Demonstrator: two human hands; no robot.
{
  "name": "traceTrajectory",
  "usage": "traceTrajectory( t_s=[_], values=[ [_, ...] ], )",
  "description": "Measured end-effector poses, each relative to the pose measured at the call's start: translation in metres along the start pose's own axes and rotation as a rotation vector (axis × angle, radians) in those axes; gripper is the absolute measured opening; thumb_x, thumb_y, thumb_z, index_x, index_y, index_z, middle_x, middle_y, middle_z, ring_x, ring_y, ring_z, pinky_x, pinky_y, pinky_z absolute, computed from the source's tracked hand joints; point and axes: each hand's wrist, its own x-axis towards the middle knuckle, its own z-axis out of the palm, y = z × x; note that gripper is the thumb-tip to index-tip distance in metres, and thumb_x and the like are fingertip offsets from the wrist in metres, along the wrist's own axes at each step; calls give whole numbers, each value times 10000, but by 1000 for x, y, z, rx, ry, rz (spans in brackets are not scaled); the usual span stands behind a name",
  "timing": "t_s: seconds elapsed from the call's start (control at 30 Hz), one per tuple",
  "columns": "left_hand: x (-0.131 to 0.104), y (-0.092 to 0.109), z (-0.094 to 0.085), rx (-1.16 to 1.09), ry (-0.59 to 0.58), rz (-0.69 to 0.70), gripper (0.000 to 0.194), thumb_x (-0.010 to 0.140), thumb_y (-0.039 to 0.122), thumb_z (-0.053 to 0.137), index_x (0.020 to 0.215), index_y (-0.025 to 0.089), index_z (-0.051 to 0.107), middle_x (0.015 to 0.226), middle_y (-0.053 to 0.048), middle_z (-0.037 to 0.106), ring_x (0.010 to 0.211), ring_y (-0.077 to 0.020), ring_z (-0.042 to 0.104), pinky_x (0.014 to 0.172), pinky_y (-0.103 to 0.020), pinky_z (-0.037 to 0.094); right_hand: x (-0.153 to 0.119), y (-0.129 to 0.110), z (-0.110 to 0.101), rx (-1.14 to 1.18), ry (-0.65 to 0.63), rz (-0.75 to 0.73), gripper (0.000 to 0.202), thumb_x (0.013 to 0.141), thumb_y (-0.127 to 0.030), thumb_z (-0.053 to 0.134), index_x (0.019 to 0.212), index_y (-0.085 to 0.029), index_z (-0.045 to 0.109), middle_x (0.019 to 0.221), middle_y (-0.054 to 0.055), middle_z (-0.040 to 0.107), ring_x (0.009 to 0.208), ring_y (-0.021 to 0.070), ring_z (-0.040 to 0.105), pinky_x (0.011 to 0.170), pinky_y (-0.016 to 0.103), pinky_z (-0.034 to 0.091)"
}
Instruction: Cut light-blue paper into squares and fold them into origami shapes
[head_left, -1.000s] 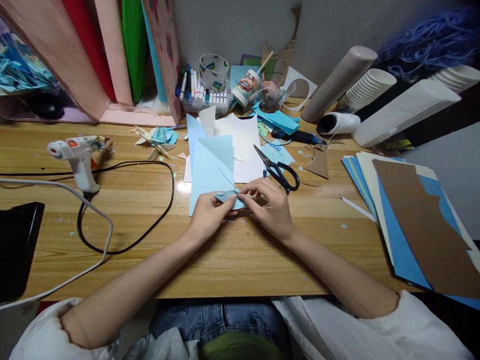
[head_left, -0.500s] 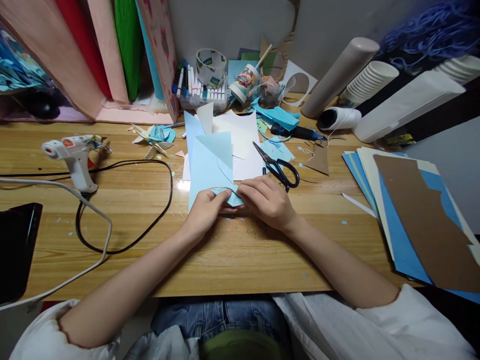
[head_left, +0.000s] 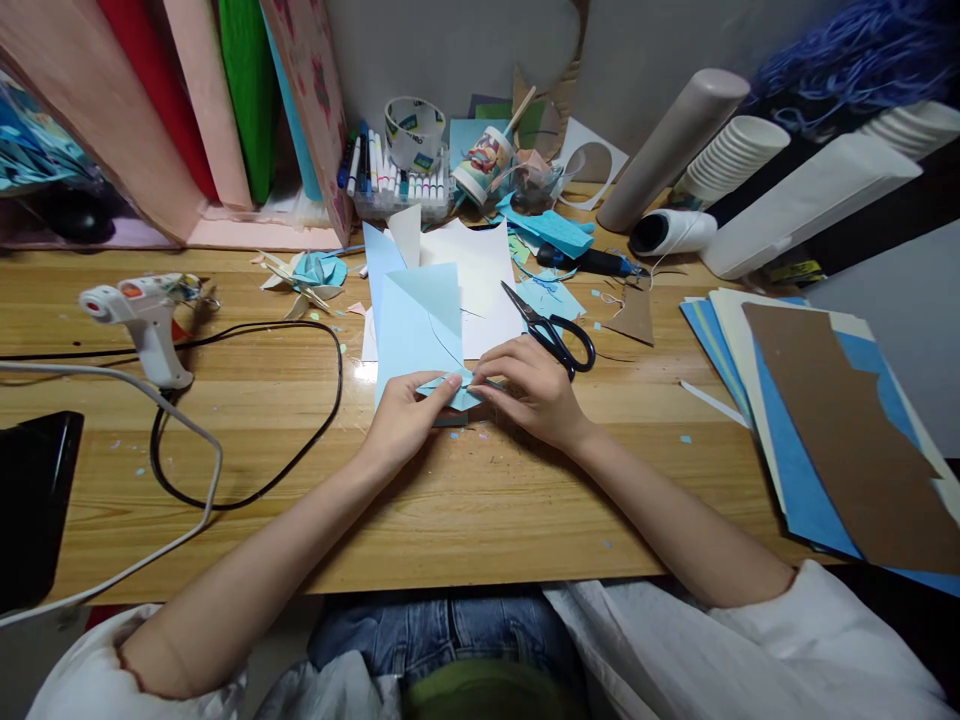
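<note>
Piece: small, blue, layered; between the hands, over the near end of the sheet.
Left hand: grasping piece, thumb on top.
Right hand: fingertips drawn in at piece's right edge; pinching paper or thin line, cannot tell.
Scissors: laid beyond right hand.
Glue gun: on table, ungripped.
Done: paper cut, scraps about.
Left: piece likely unfinished, judging by both hands at it; remaining amount unclear.
</note>
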Motion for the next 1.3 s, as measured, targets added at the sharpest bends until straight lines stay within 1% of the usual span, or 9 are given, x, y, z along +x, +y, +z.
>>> traceTrajectory(
  t_s=[0.1, 0.17, 0.33, 0.5, 0.73, 0.97, 1.13, 1.2, 1.3],
  values=[
    [1, 0, -1, 79, 13, 73, 325, 729, 433, 606, 840, 141, 697, 779, -23, 685, 700, -151, 612, 663, -242, 500, 1, -1, 1, 241, 56, 267, 123, 769, -291, 631, 826, -185, 609, 846, 45, 608, 803, 162, 578, 719, 318, 481],
    [0, 0, -2, 149, 15, 146, 322, 757, 421, 576, 860, 144, 703, 803, -29, 692, 733, -156, 610, 679, -235, 488, 0, -2, 2, 384, 20, 397, 166, 760, -321, 636, 828, -171, 612, 822, 38, 610, 763, 148, 583, 682, 289, 488],
    [-2, 0, -1, 257, 68, 221, 285, 748, 397, 589, 795, 141, 706, 747, -31, 692, 676, -150, 597, 623, -219, 461, 0, -5, 2, 521, -44, 506, 191, 719, -332, 673, 758, -151, 628, 732, 25, 630, 687, 132, 584, 645, 268, 482],
    [-4, 2, -1, 325, 98, 253, 261, 748, 364, 592, 745, 124, 695, 700, -43, 680, 630, -142, 579, 590, -211, 441, 0, -6, 1, 501, -36, 502, 174, 716, -310, 676, 702, -143, 630, 684, 25, 625, 645, 129, 575, 606, 259, 470],
    [-6, 3, -2, 374, 53, 301, 264, 790, 337, 537, 851, 151, 715, 824, -51, 708, 727, -167, 607, 664, -228, 451, 2, -6, -7, 267, -70, 321, 60, 774, -182, 594, 747, -160, 644, 740, 40, 651, 695, 142, 592, 646, 274, 462],
    [-3, 4, -5, 399, 108, 329, 251, 771, 363, 570, 770, 149, 701, 768, -47, 697, 706, -154, 600, 659, -228, 447, 2, -8, -9, 216, -29, 333, 87, 775, -141, 573, 753, -171, 652, 740, 38, 669, 696, 147, 610, 641, 279, 480],
    [6, 8, -10, 52, 122, 133, 418, 730, 511, 566, 925, 143, 609, 863, -76, 674, 750, -169, 635, 688, -271, 491, -1, -8, -9, 102, 139, 170, 97, 779, -165, 570, 805, -203, 656, 785, 34, 677, 746, 172, 618, 704, 342, 485],
    [7, 11, -12, -101, 36, -22, 481, 746, 569, 500, 949, 141, 583, 816, -82, 671, 703, -175, 646, 637, -282, 508, -2, -7, -11, 62, 167, 69, 138, 778, -157, 574, 858, -228, 662, 824, 28, 691, 785, 179, 628, 733, 361, 486],
    [5, 18, -16, -249, -186, -256, 554, 763, 615, 409, 862, 114, 625, 733, -114, 674, 632, -185, 646, 595, -287, 519, -5, -6, -16, -12, 129, -77, 202, 787, -155, 577, 935, -264, 661, 879, 22, 706, 834, 184, 630, 748, 369, 494]
  ],
)
